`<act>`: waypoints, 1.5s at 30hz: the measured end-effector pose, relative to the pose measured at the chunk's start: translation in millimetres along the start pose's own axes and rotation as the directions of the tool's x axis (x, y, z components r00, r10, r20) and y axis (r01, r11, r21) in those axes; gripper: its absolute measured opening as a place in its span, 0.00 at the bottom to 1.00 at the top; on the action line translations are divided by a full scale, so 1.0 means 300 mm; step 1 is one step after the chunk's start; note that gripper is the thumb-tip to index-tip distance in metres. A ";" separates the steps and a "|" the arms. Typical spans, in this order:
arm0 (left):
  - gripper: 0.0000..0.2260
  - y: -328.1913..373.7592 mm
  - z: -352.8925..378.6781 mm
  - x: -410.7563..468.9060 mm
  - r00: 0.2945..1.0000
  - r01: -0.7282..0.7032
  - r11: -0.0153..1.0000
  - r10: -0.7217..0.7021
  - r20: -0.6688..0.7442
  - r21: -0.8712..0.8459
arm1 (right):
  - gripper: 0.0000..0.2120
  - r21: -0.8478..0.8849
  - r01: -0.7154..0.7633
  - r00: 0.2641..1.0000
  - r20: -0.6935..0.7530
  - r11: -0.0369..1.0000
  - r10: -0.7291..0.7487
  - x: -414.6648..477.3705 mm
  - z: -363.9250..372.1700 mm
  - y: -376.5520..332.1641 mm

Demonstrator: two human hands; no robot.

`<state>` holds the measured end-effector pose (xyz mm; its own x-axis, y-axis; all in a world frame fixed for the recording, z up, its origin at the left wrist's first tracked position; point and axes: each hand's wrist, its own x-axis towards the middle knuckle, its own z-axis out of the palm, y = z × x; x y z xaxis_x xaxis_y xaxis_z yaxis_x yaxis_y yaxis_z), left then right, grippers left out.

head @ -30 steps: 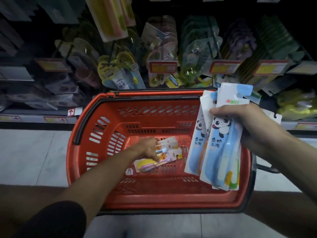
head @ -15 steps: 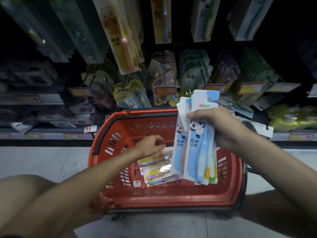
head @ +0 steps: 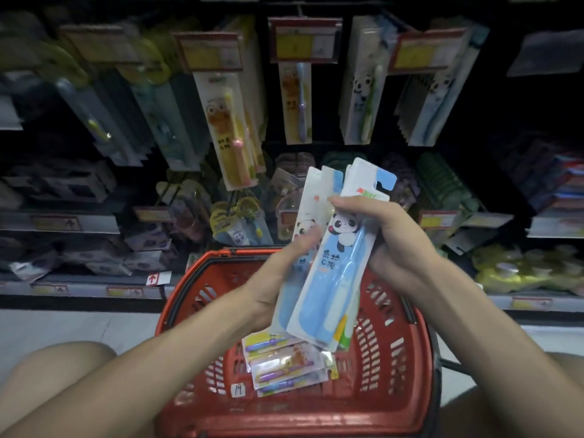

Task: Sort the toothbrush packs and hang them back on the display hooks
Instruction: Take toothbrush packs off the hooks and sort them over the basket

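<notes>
Head view: purple packs point(head: 286, 368) in red basket point(head: 407, 368)

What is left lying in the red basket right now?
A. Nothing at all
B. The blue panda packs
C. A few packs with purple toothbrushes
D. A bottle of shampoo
C. Several packs with purple toothbrushes lie on the floor of the red basket, while the blue panda packs are held above it in the left hand and right hand.

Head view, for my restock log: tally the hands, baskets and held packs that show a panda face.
Hands: 2, left and right
Red basket: 1
Panda packs, face showing: 2
Total: 5
</notes>
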<state>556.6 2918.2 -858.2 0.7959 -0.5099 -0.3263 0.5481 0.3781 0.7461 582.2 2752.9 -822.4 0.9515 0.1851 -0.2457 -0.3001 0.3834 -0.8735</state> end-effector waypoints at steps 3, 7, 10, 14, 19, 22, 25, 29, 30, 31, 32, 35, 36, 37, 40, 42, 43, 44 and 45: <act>0.17 -0.003 0.022 0.018 0.999 0.034 0.997 -0.036 0.032 0.063 | 0.17 -0.021 0.024 0.999 0.032 0.999 -0.023 0.003 -0.019 -0.013; 0.11 -0.016 0.025 0.036 0.999 0.031 0.997 -0.032 0.015 0.076 | 0.18 -0.169 0.103 0.994 0.042 0.980 -0.097 0.021 -0.034 0.003; 0.13 -0.024 0.016 0.046 0.999 0.044 0.996 -0.046 0.021 0.074 | 0.14 -0.312 0.135 0.991 0.065 0.940 -0.121 0.029 -0.038 -0.002; 0.11 -0.012 0.036 0.049 0.999 0.031 0.999 -0.032 0.038 0.038 | 0.16 -0.434 0.110 0.994 0.061 0.894 -0.093 0.021 -0.039 -0.049; 0.11 -0.003 0.056 0.060 0.997 -0.061 0.998 0.063 -0.051 0.026 | 0.23 -0.412 0.079 0.988 -0.092 0.908 -0.127 0.017 -0.041 -0.023; 0.12 0.003 0.052 0.078 0.983 -0.129 0.992 0.130 -0.130 0.017 | 0.25 -0.420 0.098 0.961 -0.196 0.902 -0.195 0.004 -0.039 0.008; 0.17 0.017 0.053 0.083 0.977 -0.145 0.989 0.141 -0.158 -0.018 | 0.18 -0.320 0.121 0.955 -0.220 0.940 -0.197 -0.014 -0.039 0.017; 0.21 0.027 0.039 0.089 0.985 -0.068 0.993 0.052 -0.164 -0.094 | 0.13 -0.216 0.076 0.984 -0.142 0.973 -0.108 -0.027 -0.059 0.012; 0.22 0.027 0.034 0.092 0.984 -0.054 0.993 0.035 -0.173 -0.102 | 0.13 -0.194 0.057 0.989 -0.124 0.979 -0.082 -0.028 -0.063 0.006; 0.22 0.029 0.033 0.094 0.984 -0.045 0.994 0.026 -0.176 -0.102 | 0.12 -0.176 0.052 0.991 -0.110 0.983 -0.072 -0.028 -0.067 -0.001; 0.21 0.030 0.031 0.095 0.983 -0.049 0.995 0.033 -0.178 -0.088 | 0.12 -0.173 0.063 0.990 -0.115 0.983 -0.084 -0.026 -0.072 -0.008; 0.16 0.049 0.015 0.119 0.960 -0.107 0.992 0.122 -0.250 0.074 | 0.10 -0.294 0.132 0.960 -0.200 0.947 -0.195 -0.011 -0.088 -0.032; 0.20 0.056 0.007 0.132 0.943 -0.139 0.981 0.174 -0.283 0.138 | 0.09 -0.382 0.149 0.942 -0.225 0.912 -0.248 -0.003 -0.091 -0.042; 0.25 0.062 -0.002 0.144 0.928 -0.165 0.970 0.215 -0.305 0.180 | 0.08 -0.475 0.159 0.923 -0.241 0.866 -0.302 0.009 -0.093 -0.055; 0.26 0.087 -0.013 0.176 0.906 -0.235 0.947 0.295 -0.305 0.218 | 0.06 -0.619 0.159 0.875 -0.273 0.769 -0.400 0.066 -0.099 -0.103; 0.25 0.115 -0.013 0.196 0.910 -0.240 0.944 0.301 -0.287 0.228 | 0.05 -0.662 0.178 0.841 -0.281 0.728 -0.462 0.115 -0.108 -0.139; 0.27 0.129 -0.020 0.217 0.916 -0.230 0.944 0.292 -0.276 0.236 | 0.05 -0.673 0.196 0.826 -0.278 0.713 -0.490 0.142 -0.114 -0.157; 0.30 0.141 -0.025 0.238 0.926 -0.213 0.948 0.273 -0.262 0.235 | 0.06 -0.677 0.217 0.812 -0.274 0.703 -0.515 0.170 -0.122 -0.173; 0.33 0.151 -0.031 0.250 0.936 -0.195 0.954 0.251 -0.246 0.228 | 0.06 -0.686 0.236 0.800 -0.265 0.689 -0.539 0.198 -0.132 -0.187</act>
<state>643.5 2904.2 -854.3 0.9459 -0.1922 -0.2616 0.3088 0.2842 0.9077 658.3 2706.5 -804.7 0.9404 -0.2988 0.1625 0.0645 -0.3126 -0.9477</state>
